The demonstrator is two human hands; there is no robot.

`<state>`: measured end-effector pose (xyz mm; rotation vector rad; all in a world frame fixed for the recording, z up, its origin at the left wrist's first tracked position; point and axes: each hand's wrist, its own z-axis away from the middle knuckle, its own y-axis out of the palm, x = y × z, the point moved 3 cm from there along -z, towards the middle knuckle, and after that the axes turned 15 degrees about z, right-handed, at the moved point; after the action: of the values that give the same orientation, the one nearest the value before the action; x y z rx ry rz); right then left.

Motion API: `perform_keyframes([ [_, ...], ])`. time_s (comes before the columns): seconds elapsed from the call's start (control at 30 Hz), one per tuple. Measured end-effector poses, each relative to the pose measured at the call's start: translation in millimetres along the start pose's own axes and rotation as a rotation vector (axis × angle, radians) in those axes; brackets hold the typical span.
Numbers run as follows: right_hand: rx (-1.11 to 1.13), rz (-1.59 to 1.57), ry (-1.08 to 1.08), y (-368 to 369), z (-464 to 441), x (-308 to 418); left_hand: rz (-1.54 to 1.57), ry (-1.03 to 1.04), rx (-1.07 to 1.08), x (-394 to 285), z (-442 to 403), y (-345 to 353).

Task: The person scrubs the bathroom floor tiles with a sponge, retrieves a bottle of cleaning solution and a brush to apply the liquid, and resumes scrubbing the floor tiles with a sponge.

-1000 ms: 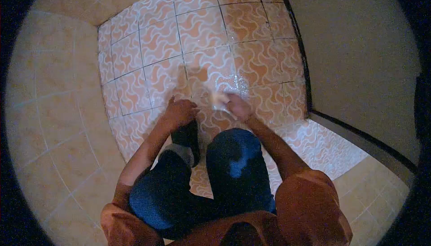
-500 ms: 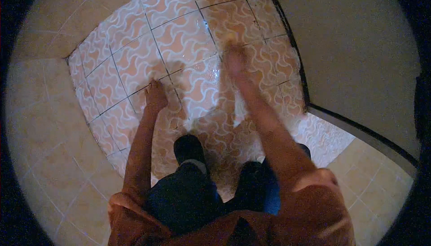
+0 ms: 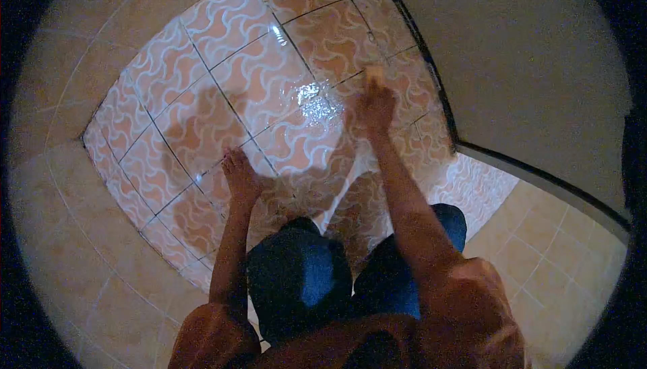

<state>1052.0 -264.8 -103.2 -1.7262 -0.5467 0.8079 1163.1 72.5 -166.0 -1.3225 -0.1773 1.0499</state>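
The floor has orange tiles with white wavy lines and dark joints, and a wet, shiny patch lies near its middle. My right hand, to the right of that patch, is closed round a small yellowish brush-like object, whose exact kind I cannot make out. My left hand is over the tiles on the left, palm down with its fingers apart and holding nothing. Its fingertips are at or close to the floor.
Plain beige tiled walls stand at the left. A grey panel with a dark lower edge rises at the right. My bent knees in blue trousers are below my hands. More beige tiles show at the lower right.
My right hand has moved forward and right with the yellowish object. My left hand has left my foot area and spread over the floor at the left. My view has turned, and my legs have shifted.
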Motion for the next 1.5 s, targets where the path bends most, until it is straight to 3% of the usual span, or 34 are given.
perform_keyframes([
  [0.03,-0.002,0.01,0.009,-5.4,11.2,17.4,0.05,-0.003,-0.032,-4.8,-0.9,-6.6],
  [0.1,0.146,-0.275,0.036,-10.3,44.4,77.4,0.048,-0.026,0.015,-10.4,-2.6,-14.5],
  [0.13,0.241,-0.243,-0.134,-14.8,60.5,113.3,0.043,-0.062,0.066,-9.0,-0.7,-17.9],
  [0.17,0.417,-0.35,-0.064,-15.9,73.8,142.0,0.046,-0.054,0.067,-6.3,2.0,-17.5],
  [0.2,0.131,-0.514,-0.425,-35.6,79.9,154.1,0.058,-0.026,0.048,-2.3,3.4,-11.9],
  [0.23,0.127,-0.506,-0.42,-46.1,70.9,150.0,0.07,0.001,0.028,-0.6,2.8,-10.2],
  [0.3,0.376,-0.578,-0.137,-51.2,40.9,120.8,0.085,-0.027,0.032,2.4,-2.3,-7.6],
  [0.33,0.538,-0.244,-0.05,-33.3,19.3,101.2,0.096,-0.061,0.042,1.5,-3.2,-6.6],
  [0.37,0.694,-0.062,-0.276,11.3,-10.8,66.6,0.1,-0.052,0.039,9.6,-4.2,6.1],
  [0.43,0.064,0.318,-0.144,77.8,-64.6,-17.6,0.001,-0.076,0.155,43.4,-14.0,38.2],
  [0.47,0.514,0.269,-0.289,-34.3,-113.6,-31.0,-0.005,-0.064,0.151,45.2,-20.9,37.2],
  [0.5,0.534,-0.246,-0.261,-13.4,-137.1,-69.6,-0.04,-0.144,0.181,42.2,-25.1,35.9],
  [0.57,0.528,-0.76,-0.209,-30.7,-162.8,-116.8,-0.108,-0.27,0.237,35.2,-35.0,29.2],
  [0.63,0.651,0.18,-0.602,-114.3,-185.0,-135.3,-0.116,-0.31,0.255,32.3,-37.6,17.3],
  [0.67,0.631,0.183,-0.591,-116.4,-181.5,-152.8,-0.11,-0.319,0.257,32.0,-34.8,11.3],
  [0.8,0.495,-0.18,-0.079,-85.7,-98.8,-214.0,-0.011,-0.324,0.238,44.1,1.6,1.5],
  [0.83,0.399,-0.203,0.084,-18.6,-51.0,-237.4,0.025,-0.334,0.229,46.2,11.3,-0.7],
  [0.93,0.875,-0.047,0.509,11.0,83.7,-234.5,0.139,-0.378,0.225,53.9,42.4,-0.8],
  [1.0,1.005,0.037,0.666,27.5,119.4,-225.2,0.226,-0.433,0.226,57.5,59.9,-0.4],
  [1.07,0.834,0.168,0.791,102.7,121.2,-224.0,0.312,-0.496,0.229,59.5,75.4,-0.2],
  [1.13,0.843,-0.004,0.945,148.0,83.5,-246.2,0.407,-0.566,0.24,56.3,85.9,-2.4],
  [1.2,0.752,-0.131,1.146,149.8,28.2,-224.2,0.521,-0.634,0.24,58.5,93.9,-2.7],
  [1.23,0.451,0.053,1.289,125.3,-2.4,-184.3,0.575,-0.67,0.237,61.6,97.8,-1.0],
  [1.3,0.497,0.026,1.222,71.5,-47.3,-158.3,0.717,-0.728,0.217,60.8,99.6,-4.3],
  [1.37,0.55,0.019,1.145,69.3,-53.3,-150.5,0.867,-0.778,0.203,56.8,104.6,-5.3],
  [1.43,0.794,1.301,0.823,109.4,-36.2,-154.4,1.019,-0.803,0.191,48.4,100.8,-6.3],
  [1.47,0.831,1.927,0.531,136.2,-24.6,-153.1,1.124,-0.811,0.18,48.5,98.2,-5.1],
  [1.5,0.787,1.846,0.506,133.3,-26.6,-150.9,1.221,-0.802,0.174,47.2,95.6,-2.0],
])
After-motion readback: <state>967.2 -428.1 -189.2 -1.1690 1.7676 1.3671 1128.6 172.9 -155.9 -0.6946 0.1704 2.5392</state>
